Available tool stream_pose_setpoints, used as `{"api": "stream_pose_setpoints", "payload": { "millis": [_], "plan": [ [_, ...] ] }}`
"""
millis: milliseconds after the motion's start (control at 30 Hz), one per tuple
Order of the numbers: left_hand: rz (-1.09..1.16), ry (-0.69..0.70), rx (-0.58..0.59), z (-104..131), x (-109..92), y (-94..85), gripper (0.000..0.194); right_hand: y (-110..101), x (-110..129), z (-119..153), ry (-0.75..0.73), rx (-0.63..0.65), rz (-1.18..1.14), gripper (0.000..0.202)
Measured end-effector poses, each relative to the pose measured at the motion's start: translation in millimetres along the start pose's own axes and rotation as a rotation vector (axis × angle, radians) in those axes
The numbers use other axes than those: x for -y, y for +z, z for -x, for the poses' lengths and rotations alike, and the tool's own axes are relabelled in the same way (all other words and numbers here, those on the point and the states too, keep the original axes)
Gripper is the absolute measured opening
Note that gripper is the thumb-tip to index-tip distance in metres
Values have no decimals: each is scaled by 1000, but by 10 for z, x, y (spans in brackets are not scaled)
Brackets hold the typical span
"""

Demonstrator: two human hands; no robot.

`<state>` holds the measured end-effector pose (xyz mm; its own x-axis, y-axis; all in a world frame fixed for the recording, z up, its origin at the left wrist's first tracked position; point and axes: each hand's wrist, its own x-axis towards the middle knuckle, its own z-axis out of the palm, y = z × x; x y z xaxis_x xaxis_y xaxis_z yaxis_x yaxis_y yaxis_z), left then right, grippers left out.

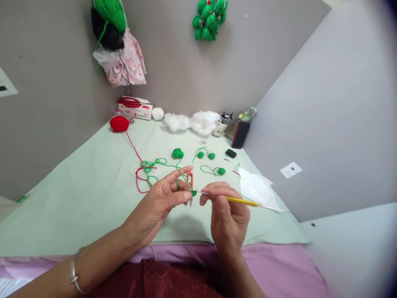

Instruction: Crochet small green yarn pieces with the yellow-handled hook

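My left hand (167,194) pinches a small green crocheted piece (194,193) between thumb and fingers, its index finger stretched out with green yarn running over it. My right hand (228,213) is closed on a crochet hook with a yellow handle (242,201). The hook's metal tip points left and lies at the green piece; whether it passes through a stitch is too small to tell. Beneath the left fingertips are orange-handled scissors (190,179), partly hidden. Behind them sits a green yarn ball (178,153), and a tangle of green yarn (149,166) lies to the left.
Small green balls (211,156) with yarn tails lie beyond my right hand. A red yarn ball (119,123) is at the back left, white stuffing (204,123) along the wall. At right are a phone (241,134), a black case (231,153) and white paper (256,188).
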<state>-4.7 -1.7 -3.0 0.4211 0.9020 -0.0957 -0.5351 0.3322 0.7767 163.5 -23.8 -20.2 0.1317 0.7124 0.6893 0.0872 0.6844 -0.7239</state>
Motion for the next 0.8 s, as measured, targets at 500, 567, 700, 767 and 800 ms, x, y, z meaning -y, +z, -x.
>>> {"api": "stream_pose_setpoints", "payload": {
  "millis": [500,567,700,767,800],
  "plan": [
    [36,-45,4,-23,59,6,58,5,-23,115,-351,83,539,35],
    [69,-63,9,-35,35,-7,48,-11,-12,79,-220,7,374,29],
    [25,12,2,-34,2,-1,45,-2,13,-16,14,-48,31,20],
    [-20,43,8,-27,12,14,48,23,7,-35,45,2,-13,18],
    [-42,52,11,-25,21,19,48,36,0,-37,49,17,-14,17]
  ]
}}
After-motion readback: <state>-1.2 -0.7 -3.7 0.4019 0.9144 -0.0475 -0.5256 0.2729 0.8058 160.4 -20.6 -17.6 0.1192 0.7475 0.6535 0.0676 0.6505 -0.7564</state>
